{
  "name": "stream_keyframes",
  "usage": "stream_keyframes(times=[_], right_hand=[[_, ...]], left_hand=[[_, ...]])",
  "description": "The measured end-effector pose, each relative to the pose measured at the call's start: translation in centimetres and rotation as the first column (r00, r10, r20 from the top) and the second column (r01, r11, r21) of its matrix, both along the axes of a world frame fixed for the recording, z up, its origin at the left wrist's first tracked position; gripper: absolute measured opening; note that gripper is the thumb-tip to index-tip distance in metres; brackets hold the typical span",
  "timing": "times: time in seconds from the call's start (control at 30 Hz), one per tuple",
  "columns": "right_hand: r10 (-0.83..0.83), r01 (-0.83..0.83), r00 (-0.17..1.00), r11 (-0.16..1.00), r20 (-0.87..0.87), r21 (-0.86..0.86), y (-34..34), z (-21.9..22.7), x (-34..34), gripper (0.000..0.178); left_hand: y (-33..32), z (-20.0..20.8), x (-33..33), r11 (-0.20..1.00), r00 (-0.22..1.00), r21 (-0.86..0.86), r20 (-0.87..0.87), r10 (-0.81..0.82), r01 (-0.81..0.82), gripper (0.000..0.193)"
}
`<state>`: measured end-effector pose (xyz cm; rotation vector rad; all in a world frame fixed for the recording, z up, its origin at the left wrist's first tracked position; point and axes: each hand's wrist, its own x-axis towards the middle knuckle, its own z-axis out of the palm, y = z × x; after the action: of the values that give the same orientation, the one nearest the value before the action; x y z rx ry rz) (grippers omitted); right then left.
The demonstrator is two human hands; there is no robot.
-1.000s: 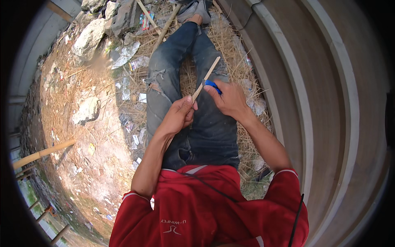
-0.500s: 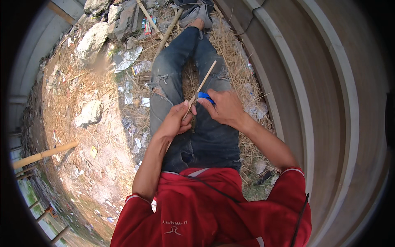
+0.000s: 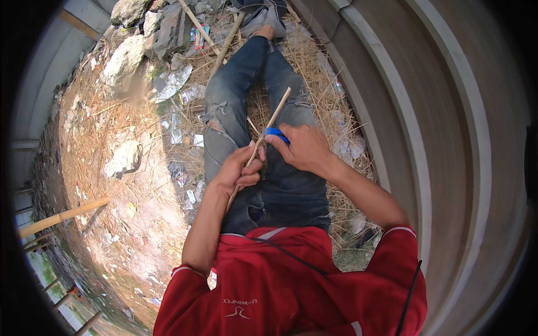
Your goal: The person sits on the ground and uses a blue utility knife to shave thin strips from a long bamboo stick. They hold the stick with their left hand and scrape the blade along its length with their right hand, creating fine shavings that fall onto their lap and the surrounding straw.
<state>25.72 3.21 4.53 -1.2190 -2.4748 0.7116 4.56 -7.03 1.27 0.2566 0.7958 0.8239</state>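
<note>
Over my lap my left hand (image 3: 245,166) is closed around a thin pale stick (image 3: 280,105), which looks like split bamboo. The stick slants up and away to the right, its lower end running back past my wrist. My right hand (image 3: 303,147) grips a blue utility knife (image 3: 277,134), set against the stick just beyond my left fingers. Its blade is not clearly visible. A thin sliver (image 3: 253,125) stands out from the stick on the left, close to the knife. My legs in torn jeans (image 3: 232,117) lie stretched out beneath both hands.
A corrugated metal wall (image 3: 392,112) rises close on my right. Dry straw and litter cover the ground. Pale rocks (image 3: 123,61) lie at the far left, with poles (image 3: 228,42) near my feet. Another bamboo pole (image 3: 64,217) juts in from the left.
The knife and my right hand have shifted slightly toward my left hand. A sliver now stands apart from the stick. Both hands keep their hold.
</note>
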Motion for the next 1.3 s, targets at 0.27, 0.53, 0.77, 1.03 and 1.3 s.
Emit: stream_keyframes(times=[0.27, 0.53, 0.77, 1.03, 1.3], right_hand=[[0.035, -0.035, 0.999, 0.999, -0.001, -0.031, 0.4, -0.5, 0.1, 0.056], [0.151, -0.149, 0.984, 0.989, 0.094, -0.023, 0.9, 0.1, 0.3, 0.059], [-0.314, 0.289, 0.936, 0.943, -0.156, -0.163, 6.7, 1.4, 3.4, 0.059], [-0.033, 0.039, 0.998, 0.995, 0.062, -0.089, -1.6, -0.9, -0.2, 0.054], [-0.06, 0.063, 0.997, 0.997, 0.05, -0.044, -0.4, -1.9, -0.4, 0.055]], left_hand=[[-0.7, -0.3, -0.3, 1.0, 1.0, -0.01, 0.017, 0.008, -0.008, 0.041], [-0.6, -0.5, -0.5, 1.0, 1.0, -0.006, 0.026, -0.014, 0.014, 0.043], [-2.2, -0.6, 0.7, 0.982, 0.963, 0.152, -0.26, -0.066, 0.108, 0.047], [-1.0, -1.6, 2.1, 0.962, 0.821, 0.272, -0.554, 0.14, 0.019, 0.045], [-1.2, -1.7, 1.6, 0.967, 0.776, 0.255, -0.614, 0.145, 0.021, 0.044]])
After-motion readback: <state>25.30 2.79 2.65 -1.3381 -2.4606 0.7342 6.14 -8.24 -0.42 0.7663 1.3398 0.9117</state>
